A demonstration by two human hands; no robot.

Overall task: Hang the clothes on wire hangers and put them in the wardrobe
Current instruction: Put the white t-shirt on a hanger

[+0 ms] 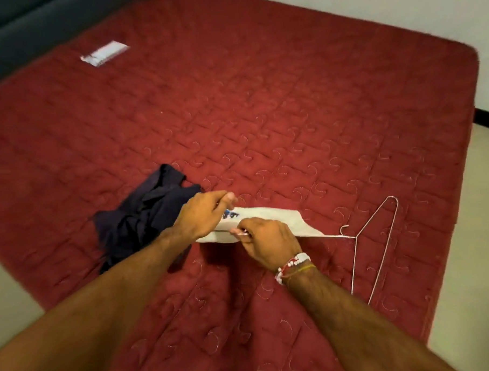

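Note:
A white garment (pixel 270 220) with a small blue print lies on the red mattress (pixel 290 113) in front of me. My left hand (pixel 202 215) pinches its upper edge. At its lower edge, my right hand (pixel 268 243) grips a thin hanger wire (pixel 324 236) that runs out of the cloth to the right. The wire's far end reaches the hook of a wire hanger (pixel 382 252) lying flat on the mattress; whether they are one hanger I cannot tell. A crumpled pile of dark clothes (pixel 144 217) sits just left of my left hand.
A white label (pixel 104 52) is sewn on the mattress at the far left. A dark headboard (pixel 20 26) borders the top left corner. Pale floor (pixel 476 203) shows to the right of the mattress and at the lower left. No wardrobe is in view.

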